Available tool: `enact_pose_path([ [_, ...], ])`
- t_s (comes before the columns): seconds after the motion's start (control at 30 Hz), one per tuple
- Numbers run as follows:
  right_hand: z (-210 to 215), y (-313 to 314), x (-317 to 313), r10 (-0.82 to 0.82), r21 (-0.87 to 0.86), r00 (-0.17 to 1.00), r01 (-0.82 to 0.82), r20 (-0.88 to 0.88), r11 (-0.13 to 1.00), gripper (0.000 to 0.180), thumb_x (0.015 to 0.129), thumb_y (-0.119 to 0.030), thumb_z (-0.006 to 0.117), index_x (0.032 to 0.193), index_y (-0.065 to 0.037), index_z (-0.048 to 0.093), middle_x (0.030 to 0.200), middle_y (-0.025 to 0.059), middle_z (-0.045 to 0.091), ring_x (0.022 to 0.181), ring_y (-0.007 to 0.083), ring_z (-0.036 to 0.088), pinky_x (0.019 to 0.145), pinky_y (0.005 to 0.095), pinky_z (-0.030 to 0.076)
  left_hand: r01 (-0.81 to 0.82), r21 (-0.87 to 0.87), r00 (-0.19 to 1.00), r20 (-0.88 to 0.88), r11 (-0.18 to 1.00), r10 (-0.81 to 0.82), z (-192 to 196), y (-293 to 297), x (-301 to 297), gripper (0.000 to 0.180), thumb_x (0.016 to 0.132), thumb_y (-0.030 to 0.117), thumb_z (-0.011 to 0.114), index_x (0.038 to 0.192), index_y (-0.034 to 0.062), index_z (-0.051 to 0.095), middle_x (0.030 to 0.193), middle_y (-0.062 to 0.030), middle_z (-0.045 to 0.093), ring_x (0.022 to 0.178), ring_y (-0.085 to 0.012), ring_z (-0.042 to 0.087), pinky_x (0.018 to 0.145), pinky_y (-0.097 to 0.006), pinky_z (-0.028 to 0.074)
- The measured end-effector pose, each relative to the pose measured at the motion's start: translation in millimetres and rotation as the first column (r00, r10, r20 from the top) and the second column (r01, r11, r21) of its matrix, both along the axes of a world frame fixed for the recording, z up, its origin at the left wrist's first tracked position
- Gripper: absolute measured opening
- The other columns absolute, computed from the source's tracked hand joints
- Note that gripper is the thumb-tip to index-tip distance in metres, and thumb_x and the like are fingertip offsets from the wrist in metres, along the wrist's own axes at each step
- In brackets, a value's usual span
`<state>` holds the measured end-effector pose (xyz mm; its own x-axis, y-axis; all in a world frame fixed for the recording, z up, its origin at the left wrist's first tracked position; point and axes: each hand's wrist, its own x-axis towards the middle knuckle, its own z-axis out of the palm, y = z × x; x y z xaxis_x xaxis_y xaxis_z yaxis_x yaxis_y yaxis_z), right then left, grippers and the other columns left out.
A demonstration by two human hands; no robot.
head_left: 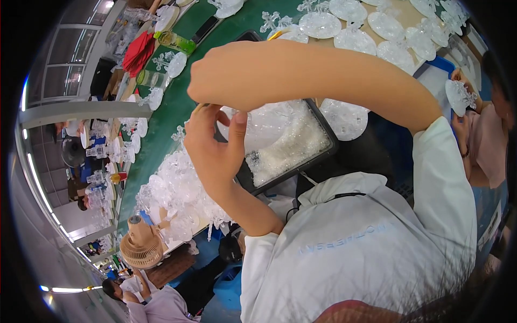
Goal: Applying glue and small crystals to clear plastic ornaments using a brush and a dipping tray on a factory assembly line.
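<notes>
My right hand [229, 75] is bent at the wrist over the black tray [335, 141], its back toward me and its curled fingers hidden beneath. Just below it is my left hand [212, 137], touching it, with the thumb out and the other fingers curled under. Whatever lies between the two hands is covered by them. Under them a clear plastic piece [274, 121] rests in the tray, beside a heap of white, glittering flakes [301, 148]. Close by the tray lies a frosted round disc [344, 119].
A pile of clear plastic pieces [177, 188] is left of the tray, with a beige fan [142, 242] near it. Many snowflake-topped discs [355, 40] cover the far table. Bottles [175, 42] and red cloth [138, 53] stand far left. A co-worker's hand [460, 81] holds a disc at right.
</notes>
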<state>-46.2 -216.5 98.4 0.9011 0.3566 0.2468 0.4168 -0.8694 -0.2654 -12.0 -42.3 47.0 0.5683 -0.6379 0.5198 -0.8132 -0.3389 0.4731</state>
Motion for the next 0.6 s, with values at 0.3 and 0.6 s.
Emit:
enact_pose_path([
  [0.3,13.0,-4.2,22.6,0.107,-0.054,0.988,-0.114,-0.112,0.992,0.015,0.071,-0.001,0.068,0.085,0.002,0.068,0.086,0.0203,0.067,0.075,0.034,0.068,0.062,0.0406,0.054,-0.135,0.024,0.951,0.285,0.99,0.123,-14.7,16.0,17.2,0.013,0.09,0.007,0.063,0.099,-0.0016,0.067,0.072,-0.0097,0.06,0.063,-0.0228,0.054,0.062,-0.035,0.042],
  [0.6,-34.7,-23.9,34.7,-0.053,0.349,0.899,-0.114,0.435,0.93,0.012,0.086,-0.01,0.064,0.092,0.0,0.067,0.075,0.0127,0.067,0.074,0.0277,0.067,0.065,0.0359,0.051,-0.264,-0.178,0.962,0.018,0.948,0.272,-31.6,29.4,27.4,0.021,0.098,0.015,0.057,0.101,-0.0017,0.068,0.069,-0.0076,0.059,0.057,-0.0145,0.047,0.056,-0.027,0.038],
])
